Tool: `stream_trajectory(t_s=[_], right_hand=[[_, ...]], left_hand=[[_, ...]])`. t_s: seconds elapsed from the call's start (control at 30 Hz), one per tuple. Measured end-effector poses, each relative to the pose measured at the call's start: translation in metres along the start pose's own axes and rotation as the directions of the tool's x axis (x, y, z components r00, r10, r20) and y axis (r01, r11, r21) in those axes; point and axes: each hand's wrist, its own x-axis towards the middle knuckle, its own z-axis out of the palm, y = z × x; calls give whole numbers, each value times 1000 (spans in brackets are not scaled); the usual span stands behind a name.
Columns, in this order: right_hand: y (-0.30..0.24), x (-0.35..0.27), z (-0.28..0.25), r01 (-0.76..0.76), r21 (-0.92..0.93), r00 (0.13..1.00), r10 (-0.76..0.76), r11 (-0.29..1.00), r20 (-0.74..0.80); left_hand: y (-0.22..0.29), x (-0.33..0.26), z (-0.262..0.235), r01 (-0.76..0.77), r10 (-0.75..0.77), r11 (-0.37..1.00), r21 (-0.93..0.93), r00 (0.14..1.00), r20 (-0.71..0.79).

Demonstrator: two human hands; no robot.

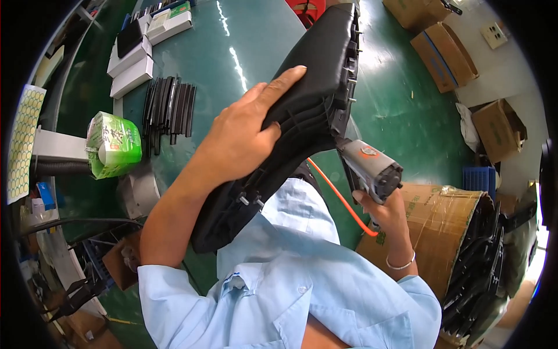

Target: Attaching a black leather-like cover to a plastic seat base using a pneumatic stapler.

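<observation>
A black padded seat cushion [319, 55] with a ribbed plastic underside is tilted up in front of me. Metal bolts stick out along its right edge and near its lower end. My left hand [241, 131] grips it from the left, index finger stretched along the smooth cover and thumb by the ribs. In my right hand [388, 216] is a grey pneumatic staple gun [367, 163], its nose against or very near the cushion's right edge; the exact contact is hidden. An orange air hose [337, 192] runs to the gun's lower end.
Black strips [168, 110] lie on the green table [215, 64] at left, near white boxes [132, 64] and a green-and-white package [114, 145]. A large cardboard box [430, 227] with black parts stands at right. More cartons [444, 55] sit at far right.
</observation>
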Motion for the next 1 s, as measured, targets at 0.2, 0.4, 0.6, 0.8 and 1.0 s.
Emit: stream_trajectory(t_s=[0.2, 0.4, 0.6, 0.8, 1.0], right_hand=[[-1, -10, 2, -20, 123, 1000, 20, 992, -3], [-3, 1, 2, -3, 8, 999, 3, 1000, -46], [1, 17, 4, 8, -141, 1000, -9, 990, -7], [-6, 21, -4, -73, 103, 997, 69, 992, 42], [2, -2, 7, -76, 353, 997, 70, 932, 30]], left_hand=[[-11, 14, -5, -72, 70, 997, -38, 996, -52], [8, 19, -2, 40, -44, 996, 81, 998, 52], [22, 18, -1, 10, -24, 984, 175, 997, 78], [14, 19, 0, 29, -37, 986, 166, 998, 46], [-6, 35, -2, -34, 34, 999, -10, 999, 21]])
